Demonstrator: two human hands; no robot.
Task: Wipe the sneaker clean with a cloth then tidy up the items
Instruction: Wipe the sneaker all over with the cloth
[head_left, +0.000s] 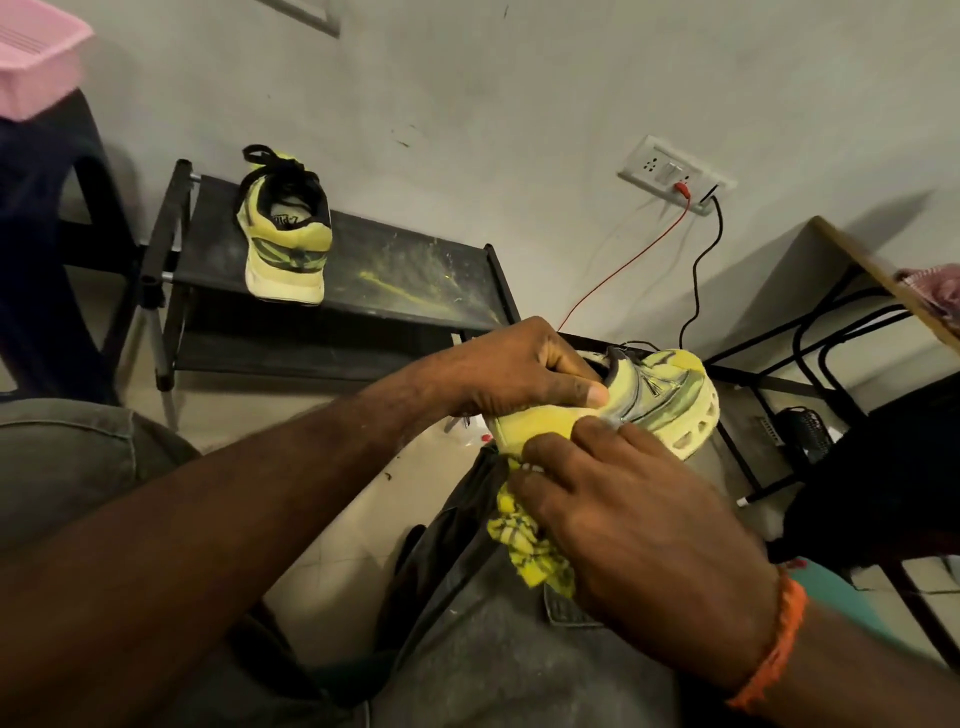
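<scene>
A pale yellow sneaker (670, 397) with grey side panels is held above my lap, its sole turned to the right. My left hand (519, 369) grips it at the collar, fingers inside the opening and thumb on the outside. My right hand (634, 525) holds a yellow checked cloth (524, 545) and presses it against the sneaker's heel end. Part of the cloth hangs below my palm. The matching second sneaker (285, 234) stands on the top shelf of a black shoe rack (415, 275), heel toward me.
Yellow powder streaks the rack's top shelf. A dark plastic chair (47, 218) with a pink tub (36, 62) stands at the left. A wall socket (675, 174) feeds red and black cables. A desk (878, 270) with metal legs stands at the right.
</scene>
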